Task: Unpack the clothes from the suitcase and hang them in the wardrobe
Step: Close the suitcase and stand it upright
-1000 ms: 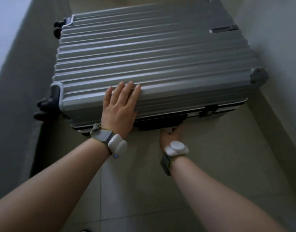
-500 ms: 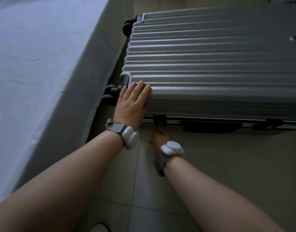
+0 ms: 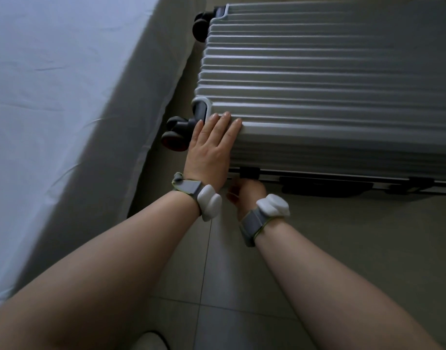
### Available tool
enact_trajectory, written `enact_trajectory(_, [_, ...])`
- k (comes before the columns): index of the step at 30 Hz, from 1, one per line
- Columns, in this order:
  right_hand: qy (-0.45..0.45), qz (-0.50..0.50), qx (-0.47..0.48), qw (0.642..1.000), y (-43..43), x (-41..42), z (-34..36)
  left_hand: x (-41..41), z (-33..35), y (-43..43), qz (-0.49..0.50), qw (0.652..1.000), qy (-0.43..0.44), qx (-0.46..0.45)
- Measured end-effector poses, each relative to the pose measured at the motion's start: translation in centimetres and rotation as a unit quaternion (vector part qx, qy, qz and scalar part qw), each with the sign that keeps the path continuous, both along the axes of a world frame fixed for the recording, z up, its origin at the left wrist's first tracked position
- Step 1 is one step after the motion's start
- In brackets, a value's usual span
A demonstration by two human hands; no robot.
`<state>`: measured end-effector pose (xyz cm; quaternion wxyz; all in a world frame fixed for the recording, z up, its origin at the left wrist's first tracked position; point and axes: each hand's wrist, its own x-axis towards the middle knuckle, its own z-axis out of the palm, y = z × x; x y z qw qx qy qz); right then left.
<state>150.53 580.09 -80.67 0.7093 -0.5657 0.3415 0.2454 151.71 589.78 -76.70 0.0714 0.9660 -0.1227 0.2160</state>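
Note:
A silver ribbed hard-shell suitcase (image 3: 330, 97) lies flat and closed on the tiled floor. My left hand (image 3: 210, 147) rests flat, fingers together, on the near left corner of its lid. My right hand (image 3: 247, 193) is below the lid's edge at a small black latch (image 3: 249, 173) on the front side; its fingers curl toward the latch, and the fingertips are hidden. A black side handle (image 3: 325, 188) runs along the same side to the right. No clothes or wardrobe are in view.
A bed with a pale sheet (image 3: 53, 109) fills the left, close to the suitcase's black wheels (image 3: 175, 135). Beige floor tiles (image 3: 343, 248) spread in front of the suitcase. White-and-grey bands sit on both wrists.
Both hands have shifted left along the suitcase's near edge toward the wheel corner. My right hand has risen from the floor side up to the black latch.

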Motion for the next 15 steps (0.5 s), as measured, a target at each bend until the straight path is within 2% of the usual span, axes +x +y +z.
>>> enact_trajectory(6, [0.024,-0.023,0.063,0.997,0.3,0.1,0.4,-0.1,-0.1,-0.3,0.005,1.000,0.008,-0.007])
enact_trajectory(8, [0.026,0.006,0.019,0.999,-0.3,-0.1,0.2,-0.3,-0.1,-0.7,0.018,1.000,0.001,-0.010])
enact_trajectory(10, [0.041,0.022,0.026,0.999,-2.2,-0.1,-0.8,-0.5,0.2,-1.5,0.024,0.999,0.002,-0.025])
enact_trajectory(11, [0.030,0.011,-0.001,0.999,-3.2,-0.1,-1.5,-0.7,0.0,-1.8,0.014,1.000,-0.002,-0.021])
enact_trajectory(13, [0.029,-0.083,-0.033,0.996,-6.1,0.1,-3.5,-1.6,-0.7,-4.5,-0.046,0.998,-0.031,-0.013])
enact_trajectory(15, [0.024,-0.138,-0.036,0.990,-7.6,-0.8,-4.7,-2.7,-1.8,-7.3,-0.110,0.992,-0.035,-0.055])
